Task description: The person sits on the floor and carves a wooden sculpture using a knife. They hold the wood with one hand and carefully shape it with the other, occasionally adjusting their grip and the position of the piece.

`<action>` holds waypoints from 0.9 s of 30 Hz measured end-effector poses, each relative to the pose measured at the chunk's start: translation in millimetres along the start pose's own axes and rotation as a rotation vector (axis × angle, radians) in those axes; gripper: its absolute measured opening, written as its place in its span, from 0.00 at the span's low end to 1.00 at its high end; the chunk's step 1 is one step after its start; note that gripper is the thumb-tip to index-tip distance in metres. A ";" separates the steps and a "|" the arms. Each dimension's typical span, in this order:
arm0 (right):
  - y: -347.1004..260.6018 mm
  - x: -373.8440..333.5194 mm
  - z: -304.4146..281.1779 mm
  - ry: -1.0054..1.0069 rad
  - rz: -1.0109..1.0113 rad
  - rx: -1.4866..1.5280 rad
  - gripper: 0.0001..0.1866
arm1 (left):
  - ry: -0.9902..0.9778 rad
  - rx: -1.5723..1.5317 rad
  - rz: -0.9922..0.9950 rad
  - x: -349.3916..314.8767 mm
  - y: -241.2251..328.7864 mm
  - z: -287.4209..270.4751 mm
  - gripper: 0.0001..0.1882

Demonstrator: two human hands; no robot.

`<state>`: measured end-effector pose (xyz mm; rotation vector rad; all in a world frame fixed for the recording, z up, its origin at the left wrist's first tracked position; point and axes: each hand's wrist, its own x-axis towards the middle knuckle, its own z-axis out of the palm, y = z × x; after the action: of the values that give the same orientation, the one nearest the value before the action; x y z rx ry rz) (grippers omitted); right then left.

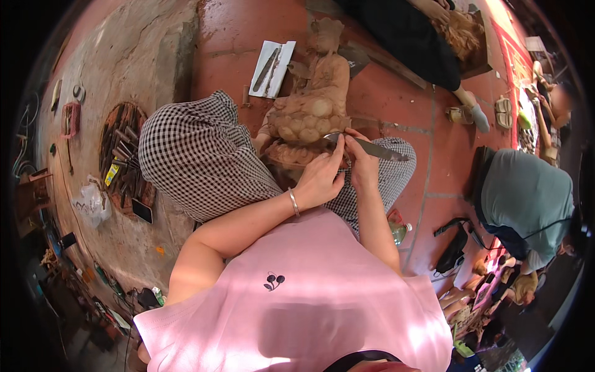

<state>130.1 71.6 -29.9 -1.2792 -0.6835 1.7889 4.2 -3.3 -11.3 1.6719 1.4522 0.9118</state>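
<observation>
A brown carved wooden figure (pixel 328 77) lies between my knees, its rounded, lumpy carving nearest to me. Over this near end I hold a long flat knife (pixel 384 151), with a bright tip to the left and a dull grey length running out to the right. My right hand (pixel 365 166) is closed around its middle, fingers over the top. From the left, my left hand (pixel 323 178) reaches in with fingertips pressed against the knife close to its bright tip. The fingers partly hide the knife and the spot where it meets the wood.
Beyond my left knee, a white sheet (pixel 273 69) carries a dark flat blade. A round basket of carving tools (pixel 121 149) stands at left, with a phone (pixel 142 211) by it. Other people sit ahead and at right. A plastic bottle (pixel 398 230) lies beside my right arm.
</observation>
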 end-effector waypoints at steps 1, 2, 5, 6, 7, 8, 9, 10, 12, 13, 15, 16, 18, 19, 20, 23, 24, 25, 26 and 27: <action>-0.2 -0.5 2.0 0.008 0.016 -0.005 0.18 | -0.005 -0.016 -0.031 1.2 0.1 -0.7 0.47; -0.1 -2.4 5.5 0.019 0.031 -0.008 0.18 | 0.001 -0.034 -0.050 1.3 0.7 -1.7 0.47; -1.1 -8.7 13.9 0.027 -0.088 -0.163 0.16 | 0.017 -0.064 -0.090 0.9 2.6 -3.1 0.47; -0.8 -11.1 14.6 0.030 -0.154 -0.239 0.14 | 0.018 -0.062 -0.092 0.0 3.9 -3.1 0.47; 3.8 -10.2 11.2 0.017 -0.213 -0.289 0.14 | 0.019 -0.060 -0.094 -1.2 4.6 -2.8 0.47; 11.9 -7.8 5.4 0.005 -0.271 -0.338 0.14 | 0.019 -0.038 -0.082 -2.3 4.0 -2.5 0.47; 14.7 -8.4 3.0 -0.006 -0.332 -0.391 0.14 | 0.020 -0.020 -0.067 -3.2 2.9 -1.2 0.47; 16.6 -9.9 0.9 -0.022 -0.342 -0.414 0.14 | 0.022 -0.002 -0.053 -4.6 2.1 0.1 0.47; 18.6 -12.8 1.1 -0.057 -0.365 -0.455 0.14 | 0.021 -0.010 -0.064 -8.3 0.8 -0.1 0.47; 18.7 -14.0 2.7 -0.043 -0.342 -0.424 0.14 | 0.021 -0.012 -0.069 -9.1 0.7 -1.4 0.47; 16.3 -17.1 9.3 -0.018 -0.292 -0.358 0.14 | 0.028 -0.018 -0.052 -7.7 4.8 -4.9 0.47; 12.5 -18.9 13.9 -0.011 -0.237 -0.289 0.14 | 0.032 -0.020 -0.046 -6.8 6.1 -6.5 0.47; 3.9 -24.4 22.0 0.008 -0.123 -0.154 0.14 | 0.051 -0.051 -0.076 -6.6 5.1 -5.2 0.47; 7.7 -23.3 26.0 0.042 -0.163 -0.159 0.14 | 0.059 -0.069 -0.092 -6.9 4.3 -4.0 0.47; 9.2 -21.8 23.5 0.022 -0.180 -0.197 0.14 | 0.057 -0.062 -0.080 -7.3 2.5 -2.8 0.47; 9.0 -17.6 12.7 -0.042 -0.201 -0.261 0.13 | 0.043 -0.047 -0.056 -9.6 -2.2 -1.4 0.47; 4.6 -15.5 9.8 -0.061 -0.193 -0.250 0.13 | 0.031 -0.052 -0.046 -8.1 -1.4 -2.4 0.47; -0.6 -13.6 8.6 -0.080 -0.186 -0.240 0.13 | 0.021 -0.056 -0.036 -6.2 -0.1 -4.1 0.47; -7.7 -11.1 9.0 -0.084 -0.167 -0.236 0.13 | 0.021 -0.061 -0.045 -3.8 1.4 -6.8 0.47; -18.8 -9.4 12.3 -0.083 -0.148 -0.231 0.13 | 0.017 -0.068 -0.053 0.2 5.8 -11.6 0.47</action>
<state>125.6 73.7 -6.1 -1.2726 -1.0289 1.6859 -3.1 -2.8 -0.6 1.5728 1.4535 0.9382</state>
